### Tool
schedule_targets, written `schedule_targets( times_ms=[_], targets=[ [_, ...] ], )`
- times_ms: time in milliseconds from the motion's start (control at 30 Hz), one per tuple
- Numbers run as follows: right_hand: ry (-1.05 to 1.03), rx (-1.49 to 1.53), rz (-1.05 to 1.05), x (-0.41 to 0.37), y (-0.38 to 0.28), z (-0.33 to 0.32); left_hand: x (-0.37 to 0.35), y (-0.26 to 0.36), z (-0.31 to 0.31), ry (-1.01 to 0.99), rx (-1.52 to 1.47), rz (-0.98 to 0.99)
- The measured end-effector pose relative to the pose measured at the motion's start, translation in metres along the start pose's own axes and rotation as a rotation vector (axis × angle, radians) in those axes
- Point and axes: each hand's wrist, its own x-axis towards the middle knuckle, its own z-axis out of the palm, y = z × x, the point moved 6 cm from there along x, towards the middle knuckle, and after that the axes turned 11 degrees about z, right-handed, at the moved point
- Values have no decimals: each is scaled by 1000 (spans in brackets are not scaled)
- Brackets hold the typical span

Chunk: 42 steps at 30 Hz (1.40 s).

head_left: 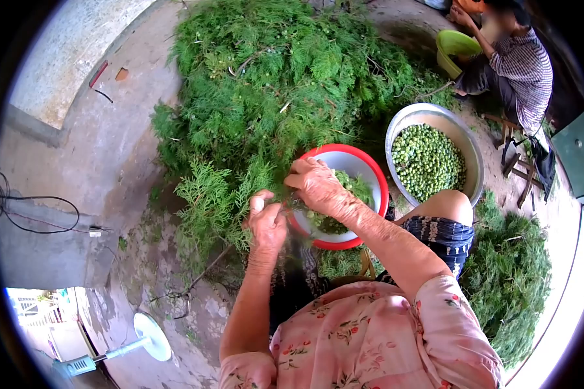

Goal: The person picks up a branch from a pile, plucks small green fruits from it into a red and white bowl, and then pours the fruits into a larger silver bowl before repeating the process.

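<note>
My left hand (pixel 266 223) is closed around a leafy green branch (pixel 211 194) that spreads out to its left. Over the left rim of a red-rimmed white basin (pixel 381 188), my right hand (pixel 316 185) has its fingers bent together at the sprig tips; what they pinch is too small to make out. Green berries and bits of foliage (pixel 353 188) lie inside that basin, partly hidden under my right hand and forearm. Just to the right stands a wide metal basin (pixel 475 162) holding a heap of round green berries (pixel 428 159).
A large pile of green branches (pixel 272 84) lies ahead, with more branches (pixel 509 279) at the right. At the upper right a person (pixel 522 71) sits beside a yellow-green basin (pixel 453 48). A fan (pixel 150 337) stands lower left, a black cable (pixel 42 214) at the left.
</note>
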Motion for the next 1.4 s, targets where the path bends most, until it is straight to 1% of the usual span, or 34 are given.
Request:
schedule_targets(
  times_ms=[100,133,233,267,367,400,433,467,500,533,567,600,633,700,733,767,833,867,967,1100,1167,1267,1367,1400],
  targets=[
    [-73,-139,9,-4,2,12,-4,0,-2,-20,-17,-10],
    [-52,-132,-11,-8,0,11,-5,0,-3,-31,-19,-19],
    [-93,-193,9,-20,-4,7,-6,0,-5,-38,-54,-37],
    [-15,-191,-42,-24,-6,7,-8,-1,-3,-39,-75,-40],
    [36,-188,-75,-32,2,9,-11,-5,-2,-50,-102,-42],
    [92,-183,-103,-34,7,4,-12,-5,-3,-60,-89,-36],
    [-79,-317,-7,-32,18,4,-13,-5,-4,-70,-76,-31],
    [-20,-407,165,-32,47,-9,-15,-7,-13,-68,-27,-61],
    [113,-142,132,-36,83,-27,-17,-14,-20,30,-82,-11],
    [118,-312,207,-34,103,-47,-17,-16,-25,55,-77,0],
    [168,-103,216,-36,122,-61,-18,-17,-31,82,-74,10],
    [196,33,283,-39,126,-67,-20,-19,-31,48,-66,-25],
    [227,170,346,-40,128,-71,-22,-18,-32,14,-37,7],
    [225,196,289,-40,117,-64,-26,-21,-32,59,-99,-8],
    [220,213,258,-40,108,-59,-27,-20,-33,75,-102,19],
    [163,195,287,-40,101,-53,-29,-18,-34,89,-105,44],
    [38,-21,131,-42,99,-25,-32,-16,-37,104,-100,83],
    [119,-45,130,-44,99,-18,-32,-14,-38,104,-93,97],
    [143,204,185,-33,71,-23,-35,-12,-39,83,-119,101],
    [58,402,85,-12,18,-13,-38,-11,-38,20,-154,83],
    [10,385,26,-4,8,13,-40,-9,-37,-24,-165,81],
    [-220,412,172,0,-2,39,-41,-8,-35,-38,-187,103],
    [-371,590,311,-3,2,38,-41,-6,-38,-60,-174,89],
    [-326,608,382,-5,6,37,-35,0,-45,-52,-167,92]
  ],
)
